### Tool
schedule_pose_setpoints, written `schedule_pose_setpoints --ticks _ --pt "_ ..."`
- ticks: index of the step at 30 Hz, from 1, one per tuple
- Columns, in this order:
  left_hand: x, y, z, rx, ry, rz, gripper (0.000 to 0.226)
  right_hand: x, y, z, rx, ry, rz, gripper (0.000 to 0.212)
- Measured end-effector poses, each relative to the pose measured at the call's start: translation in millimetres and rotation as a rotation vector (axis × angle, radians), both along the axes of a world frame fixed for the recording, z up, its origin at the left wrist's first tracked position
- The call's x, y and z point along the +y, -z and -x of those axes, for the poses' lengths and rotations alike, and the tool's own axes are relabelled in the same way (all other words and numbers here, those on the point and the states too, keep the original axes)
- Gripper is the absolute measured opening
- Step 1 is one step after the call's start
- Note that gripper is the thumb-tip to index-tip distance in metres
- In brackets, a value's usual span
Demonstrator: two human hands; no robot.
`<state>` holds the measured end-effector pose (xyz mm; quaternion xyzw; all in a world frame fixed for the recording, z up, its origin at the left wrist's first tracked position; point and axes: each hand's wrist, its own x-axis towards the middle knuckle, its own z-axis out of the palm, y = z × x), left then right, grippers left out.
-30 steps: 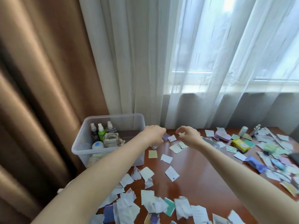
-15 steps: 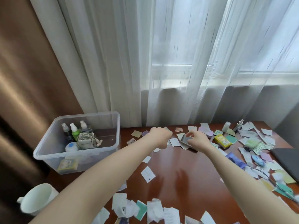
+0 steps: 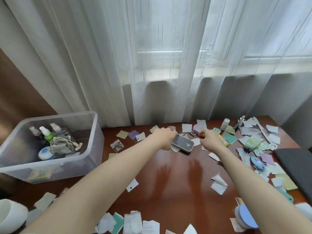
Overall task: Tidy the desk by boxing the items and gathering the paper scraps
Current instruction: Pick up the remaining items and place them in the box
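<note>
My left hand [image 3: 166,138] curls round one end of the device [image 3: 183,144], which lies on scraps [image 3: 175,148] near the desk's [image 3: 168,186] far edge. The right hand [image 3: 209,139] is curled just beside it, on what I cannot tell. Such a one-ended hold could let it tip out, or drag scraps along, on the way to the box [image 3: 59,114] at the left edge.

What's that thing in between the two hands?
A dark flat gadget, lying on paper scraps. The head view shows it between the left hand and the right hand.
</note>
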<state>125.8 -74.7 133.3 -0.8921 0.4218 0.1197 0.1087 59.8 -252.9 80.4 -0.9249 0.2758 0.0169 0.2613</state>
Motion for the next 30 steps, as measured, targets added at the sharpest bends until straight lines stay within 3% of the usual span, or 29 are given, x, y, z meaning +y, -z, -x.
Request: schedule_pose_setpoints --ticks 6,22,26,30 --pt "-28 24 -12 0.036 -0.012 -0.059 0.05 -31 20 -11 0.011 0.004 0.056 0.029" --pt "-72 95 -48 -0.049 0.024 -0.062 0.066 -60 69 -51 0.034 -0.049 0.118 0.056" --pt "-74 105 -62 0.03 -0.019 -0.063 0.081 -63 73 -56 0.035 -0.04 0.128 0.061" --pt "-74 113 -71 0.06 0.0 -0.084 0.08 -66 79 -62 0.047 -0.058 0.14 0.06"
